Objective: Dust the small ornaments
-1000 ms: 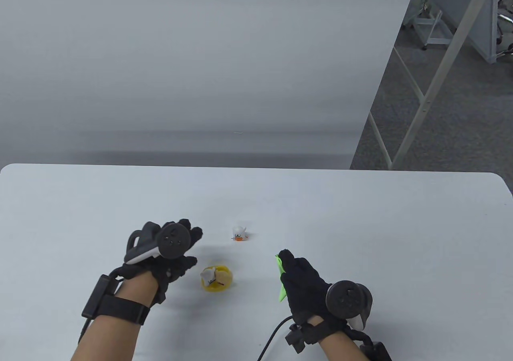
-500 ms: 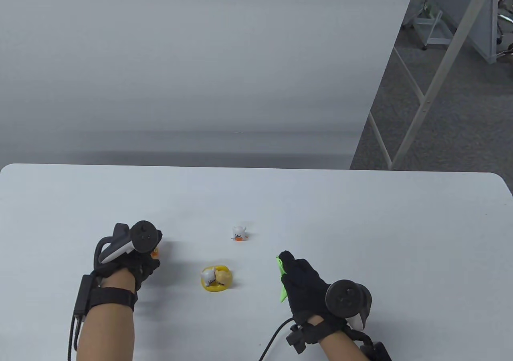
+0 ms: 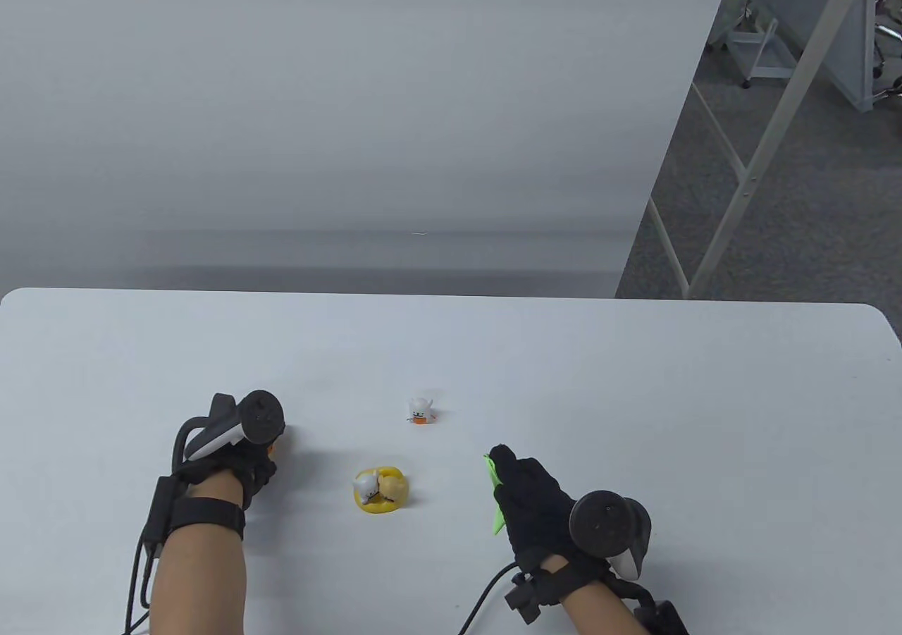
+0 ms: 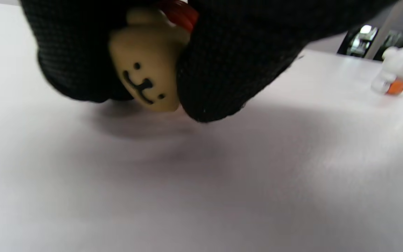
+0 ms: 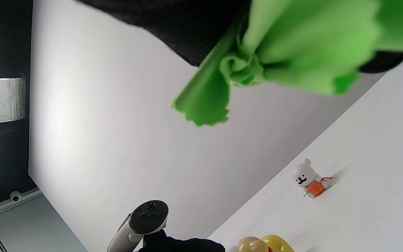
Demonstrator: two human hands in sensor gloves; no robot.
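Note:
My left hand [image 3: 264, 455] grips a small cream bear ornament [image 4: 147, 78] with a red-orange part, just above the table at the left; in the table view only a sliver of orange shows under the tracker. My right hand [image 3: 514, 476] holds a green cloth [image 3: 495, 501] bunched in its fingers, also in the right wrist view [image 5: 292, 52]. A yellow ornament with a white and a cream figure [image 3: 380, 490] sits between the hands. A white bear ornament with an orange base [image 3: 419, 411] stands farther back, also seen in the right wrist view [image 5: 308, 182].
The white table [image 3: 634, 381] ends at a far edge before a grey wall. Metal frame legs [image 3: 747, 170] stand on the carpet at the right, off the table.
My left hand has swung left from beside the yellow ornament, come down on the cream bear ornament and closed around it. My right hand with the cloth has barely moved.

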